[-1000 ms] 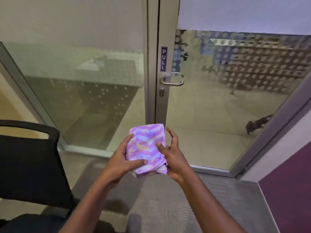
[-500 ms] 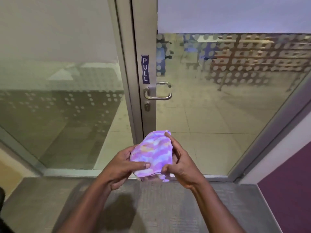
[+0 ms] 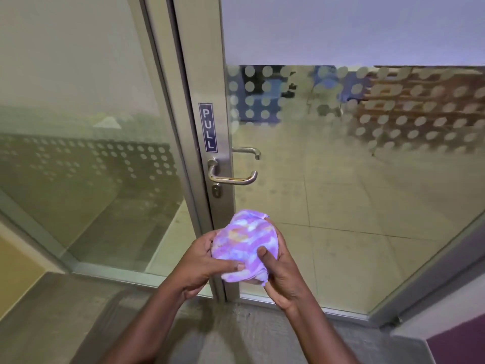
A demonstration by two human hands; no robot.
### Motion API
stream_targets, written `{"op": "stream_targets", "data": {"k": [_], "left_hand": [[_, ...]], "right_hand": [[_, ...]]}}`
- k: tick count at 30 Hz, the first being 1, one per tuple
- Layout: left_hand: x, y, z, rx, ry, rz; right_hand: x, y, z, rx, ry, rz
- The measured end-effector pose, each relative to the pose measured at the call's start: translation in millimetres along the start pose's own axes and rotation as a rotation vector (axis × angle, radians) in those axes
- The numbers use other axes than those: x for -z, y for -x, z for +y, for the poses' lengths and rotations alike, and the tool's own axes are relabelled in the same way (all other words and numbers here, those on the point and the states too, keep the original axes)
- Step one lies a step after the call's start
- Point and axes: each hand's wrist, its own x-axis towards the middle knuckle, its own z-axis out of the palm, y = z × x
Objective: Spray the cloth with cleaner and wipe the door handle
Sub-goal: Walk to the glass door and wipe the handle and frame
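Note:
A purple, white and orange patterned cloth is bunched into a ball between both hands at lower centre. My left hand grips its left side with the thumb across the front. My right hand grips the right side, thumb pressed on the front. The metal lever door handle sits on the door frame just above the cloth, apart from it, below a blue PULL sign. A keyhole lies under the handle. No spray bottle is in view.
The glass door with frosted dots fills the right half; a fixed glass panel stands to the left. Grey carpet lies underfoot. A purple wall meets the door frame at lower right.
The view has moved closer to the door, so the handle looks larger and nearer. The black chair has left the view. Both hands have bunched the cloth into a tighter ball.

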Motion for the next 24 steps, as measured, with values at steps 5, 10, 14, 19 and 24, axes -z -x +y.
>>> {"op": "stream_targets", "data": {"k": [5,10,14,19,24], "left_hand": [[-10,-23,-11,0.055,0.129,-0.049],[-7,-43,-19,0.146,0.186,-0.166],[7,-63,-7,0.186,0.046,-0.184],[42,-97,28,-0.021,-0.361,0.242],[78,-120,70,-0.626,-0.823,0.543]], "right_hand": [[13,-15,-5,0.002,-0.027,0.07],[15,-24,-2,-0.012,-0.013,0.215],[11,-38,0,0.018,0.107,0.393],[4,-66,-11,0.342,0.439,0.708],[-16,-90,-20,0.625,0.843,0.827]]}}
